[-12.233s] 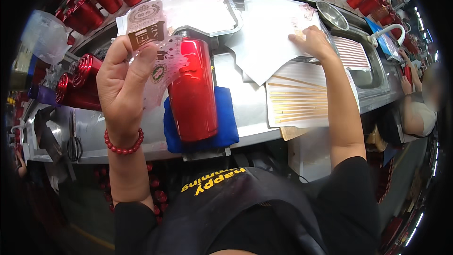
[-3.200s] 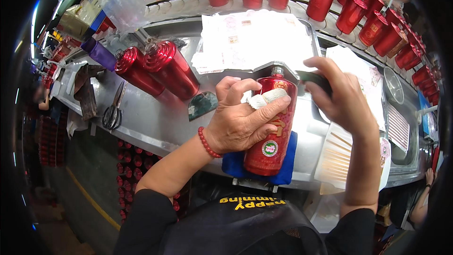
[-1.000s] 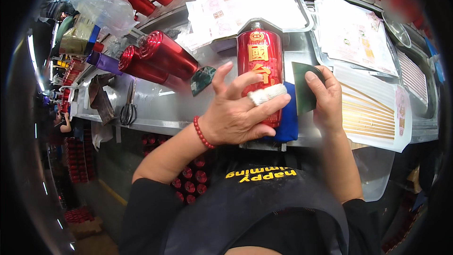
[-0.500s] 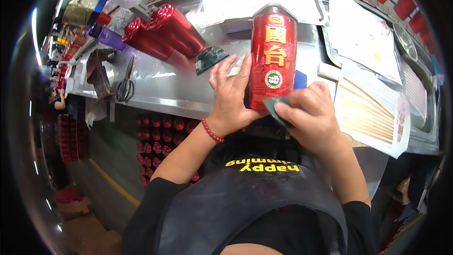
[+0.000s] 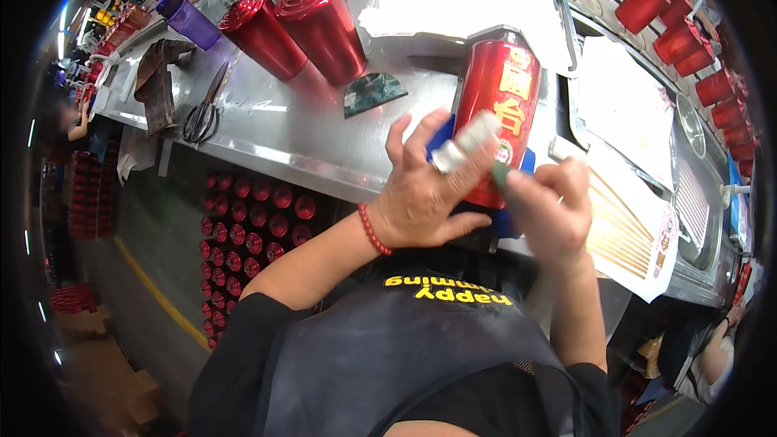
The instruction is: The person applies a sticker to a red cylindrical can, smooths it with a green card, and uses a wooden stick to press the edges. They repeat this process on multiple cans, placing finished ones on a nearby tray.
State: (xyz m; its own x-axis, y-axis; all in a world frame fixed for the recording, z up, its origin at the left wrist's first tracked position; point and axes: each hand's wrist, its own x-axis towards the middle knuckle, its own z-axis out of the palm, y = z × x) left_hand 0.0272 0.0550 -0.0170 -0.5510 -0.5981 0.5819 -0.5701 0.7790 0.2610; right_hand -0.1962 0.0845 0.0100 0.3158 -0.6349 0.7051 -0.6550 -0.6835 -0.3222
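Observation:
A red bottle (image 5: 490, 81) with gold lettering lies in front of me on a blue support (image 5: 437, 139). My left hand (image 5: 421, 202) is beside its lower left side, fingers spread, with white wrapping (image 5: 467, 144) around the fingers and over the bottle's edge. Between thumb and fingers, my right hand (image 5: 558, 206) pinches a small dark green scraper (image 5: 500, 174) against the lower part of the bottle; motion blurs this hand. A similar half-round, dark green piece (image 5: 375, 95) rests on the metal table to the left.
Two shiny red bottles (image 5: 324, 32) stand at the back left, near scissors (image 5: 208, 109), a brown cloth strip (image 5: 158, 81) and a purple bottle (image 5: 188, 20). White sheets (image 5: 461, 0) cover a tray behind. Thin wooden sticks (image 5: 619, 222) lie on paper at right. Red pieces (image 5: 259, 218) fill racks below.
My left hand has come off the bottle's side and spread its fingers near the lower end. The bottle now appears tilted to the right. My right hand still pinches the scraper, slightly higher on the bottle.

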